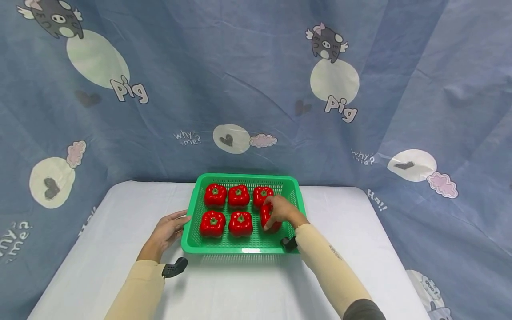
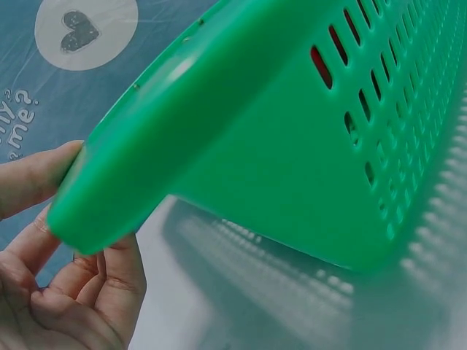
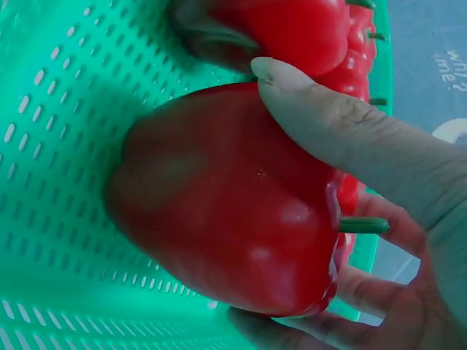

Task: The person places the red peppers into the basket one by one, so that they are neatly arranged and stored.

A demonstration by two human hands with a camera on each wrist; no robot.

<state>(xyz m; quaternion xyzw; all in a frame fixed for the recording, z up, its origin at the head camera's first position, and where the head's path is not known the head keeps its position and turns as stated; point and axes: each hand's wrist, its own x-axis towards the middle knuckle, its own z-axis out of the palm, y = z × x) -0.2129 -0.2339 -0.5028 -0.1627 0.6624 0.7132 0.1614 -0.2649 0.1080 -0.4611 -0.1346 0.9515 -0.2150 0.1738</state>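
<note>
A green plastic basket point(image 1: 252, 250) holds several red bell peppers standing with their green stems up. In the head view my right hand point(image 1: 281, 209) reaches into its right side and grips the front-right bell pepper point(image 1: 269, 218). The right wrist view shows the thumb point(image 3: 350, 120) on one side of this red bell pepper point(image 3: 241, 197) and the fingers on the other, around its stem end. At the basket's left end, my left hand point(image 1: 170, 229) pinches the rim; the left wrist view shows fingers point(image 2: 33, 179) above and below the green edge point(image 2: 109, 197).
A white-covered table point(image 1: 248, 289) lies under the basket. Behind it hangs a blue cloth point(image 1: 256, 80) printed with pigs and words. Other peppers, such as the back-right bell pepper point(image 1: 261, 194) and the front-middle bell pepper point(image 1: 240, 223), sit close beside the gripped one.
</note>
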